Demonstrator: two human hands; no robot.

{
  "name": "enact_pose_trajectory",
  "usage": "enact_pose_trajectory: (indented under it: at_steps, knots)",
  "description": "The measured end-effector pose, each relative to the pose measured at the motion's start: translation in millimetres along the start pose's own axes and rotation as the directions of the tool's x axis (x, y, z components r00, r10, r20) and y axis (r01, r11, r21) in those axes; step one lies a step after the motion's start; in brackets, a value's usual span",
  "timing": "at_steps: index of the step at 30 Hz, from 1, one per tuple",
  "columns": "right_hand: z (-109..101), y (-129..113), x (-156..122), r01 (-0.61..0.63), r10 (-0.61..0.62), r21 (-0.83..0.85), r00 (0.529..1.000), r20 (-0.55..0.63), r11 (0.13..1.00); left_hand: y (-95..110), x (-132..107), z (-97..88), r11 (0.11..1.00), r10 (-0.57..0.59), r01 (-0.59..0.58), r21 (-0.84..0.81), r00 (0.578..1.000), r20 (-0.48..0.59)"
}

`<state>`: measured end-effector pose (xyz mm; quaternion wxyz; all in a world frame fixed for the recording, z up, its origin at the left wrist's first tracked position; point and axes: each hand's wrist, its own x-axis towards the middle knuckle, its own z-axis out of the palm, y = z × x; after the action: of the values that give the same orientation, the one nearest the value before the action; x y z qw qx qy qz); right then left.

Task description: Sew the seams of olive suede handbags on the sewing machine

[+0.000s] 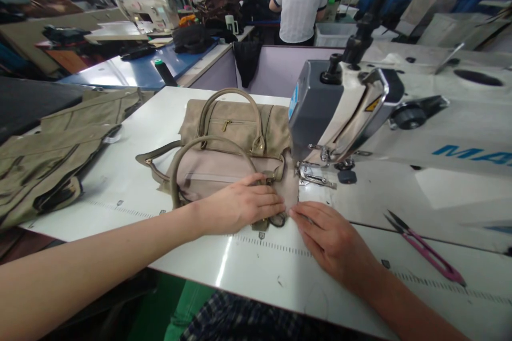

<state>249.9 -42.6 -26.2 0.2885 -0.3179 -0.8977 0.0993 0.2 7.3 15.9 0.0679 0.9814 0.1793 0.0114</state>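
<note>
The work surface is a white sewing table point(256, 277) with a scale printed along its near edge; clock positions are read from the bag. At 1 o'clock in the background, a person in a white shirt point(302, 5) stands facing away. A thread cone point(165, 73) is located at 11 o'clock. The tan bag point(276, 122) lies on the table near mid-view, its two handles raised and its 3 o'clock side adjoining the presser foot point(314, 176) of the sewing machine point(424, 138). Whether cloth lies beneath the foot cannot be told. The left hand point(244, 203) lies palm down at 6 o'clock, fingers extended across the bag, not clenched. The right hand point(328, 231) is at 4 o'clock, fingers bent, tips at the cloth edge; whether they pinch it cannot be told. Pink-handled snips point(430, 253) lie at 4 o'clock, farther out than the right hand. Olive fabric pieces point(52, 162) are stacked at 9 o'clock.
</note>
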Motion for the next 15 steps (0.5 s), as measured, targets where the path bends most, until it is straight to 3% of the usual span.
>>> enact_pose_trajectory:
  at_steps: [7, 15]
  knots:
    - [4, 17, 10, -0.030, 0.030, -0.092, 1.000, -0.010, 0.995, -27, 14, 2.3, 0.999, -0.029, 0.029, 0.015, 1.000, -0.012]
    - [5, 12, 13, -0.153, 0.163, -0.168, 0.985, 0.048, 0.974, -56, 29, 5.1, 0.999, -0.041, 0.043, 0.028, 0.997, -0.062]
